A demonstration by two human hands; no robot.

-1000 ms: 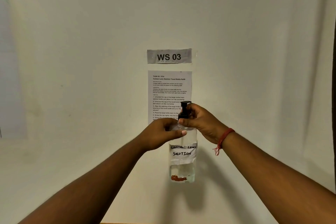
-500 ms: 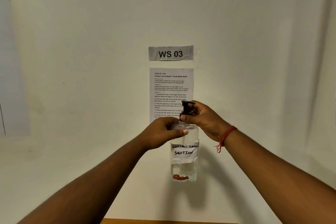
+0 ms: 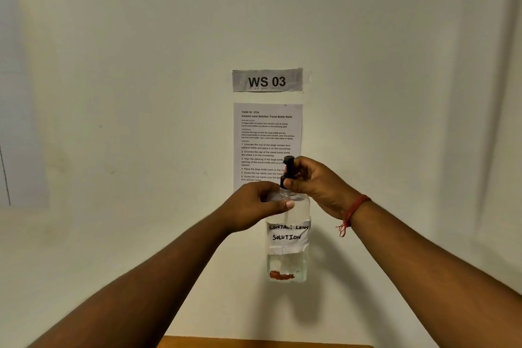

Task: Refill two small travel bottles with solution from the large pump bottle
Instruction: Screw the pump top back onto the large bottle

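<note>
The person holds the bottle (image 3: 288,234) up in the air in front of the wall (image 3: 113,93), well above the strip of table (image 3: 254,343) showing at the bottom edge. The left hand (image 3: 254,206) is wrapped round the bottle's shoulder, thumb laid across the front, just above the handwritten label (image 3: 288,233). The right hand (image 3: 316,183) has its fingers curled round the black pump (image 3: 288,171), pinching the collar at the neck; it looks to me like an unscrewing grip. Liquid shows in the lower part of the bottle. The travel bottles are not in view, so I cannot tell where they stand. The risk I see is the height: the bottle hangs on one hand's grip, and if the collar gives suddenly under the twist, the bottle could jerk, tilt and spill, or slip and drop. The pump's tube may also drip as it lifts out, with nothing underneath to catch it.
</note>
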